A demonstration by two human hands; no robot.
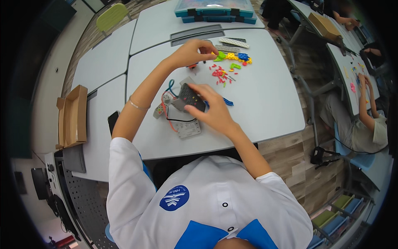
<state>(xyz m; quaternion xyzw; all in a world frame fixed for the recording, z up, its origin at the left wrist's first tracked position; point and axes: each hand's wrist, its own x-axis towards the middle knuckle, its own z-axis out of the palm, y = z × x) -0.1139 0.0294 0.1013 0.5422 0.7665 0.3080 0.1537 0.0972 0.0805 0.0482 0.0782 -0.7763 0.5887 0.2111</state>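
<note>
R HAND [214,110] CLAMPS BLOCK [191,98], L HAND [194,52] UP AT GRN PIECE [220,56]!

Clock's centred on the block, mid-table. L hand's at 12, thumb & fingers bent in, tips right by the grn piece approx 1; pinching it or not, can't tell. R hand's at 4: thumb one side, fingers t'other, block between. Doing it well, I'd say: firm but light grip w/ R, block's face turned to L, small bits by fingertips only, & leave slack in the red wire [166,113], as a tug could pull it loose.

Count, L to R: 1 carton [74,118] nr 9; 1 phone [112,121] btwn 8 & 9; 1 teal cable [171,84] nr 10; 1 pale unit [189,130] at 6; 1 block; 2 cases [215,12], stacked, btwn 12 & 1; pegs [218,74], mostly red, btwn 1 & 2, too many & too small to count; grn pieces, min. 2; 1 blue strip [227,102] nr 3, part hid by R hand; beams [234,42] nr 1, min. 2; 1 yellow row [232,55] w/ 1 blue brick [243,57], btwn 1 & 2.
</note>
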